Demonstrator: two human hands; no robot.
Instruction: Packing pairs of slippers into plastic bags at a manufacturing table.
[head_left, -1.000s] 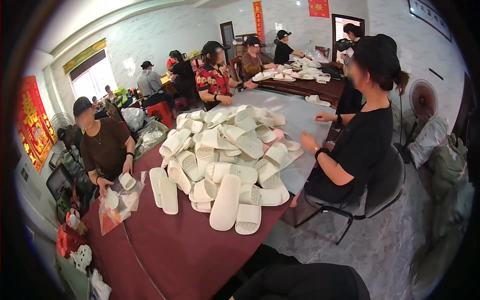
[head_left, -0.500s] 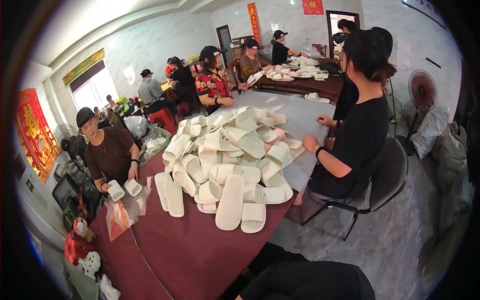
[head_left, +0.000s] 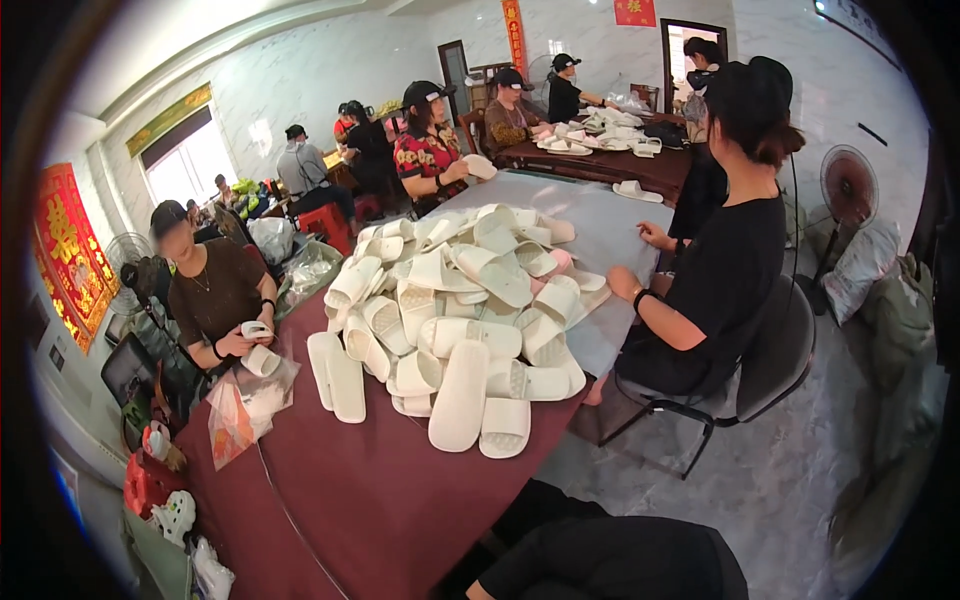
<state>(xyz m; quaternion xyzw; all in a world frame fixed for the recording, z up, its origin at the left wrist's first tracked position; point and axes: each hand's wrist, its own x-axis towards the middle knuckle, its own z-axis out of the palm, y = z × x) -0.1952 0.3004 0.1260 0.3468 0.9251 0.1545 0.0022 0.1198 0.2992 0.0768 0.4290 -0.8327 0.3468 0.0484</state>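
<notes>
My own hands were out of frame, so I could not tell how far either grip stood open or whether it held anything; only my dark-clothed lap (head_left: pixel 610 560) showed at the lower edge.

Nearest work: heap of white slippers (head_left: pixel 455 300) mid-tabletop, piled loosely, probably so each seated person could reach in. A few lay flat and apart at my end, one long slipper (head_left: pixel 460 395) closest.

Maroon tabletop (head_left: pixel 350 500) lay bare between heap and near edge. A co-worker on the left held a slipper (head_left: pixel 262 360) over a clear bag (head_left: pixel 240 410). Seated person in black (head_left: pixel 720 270) crowded the right edge.
</notes>
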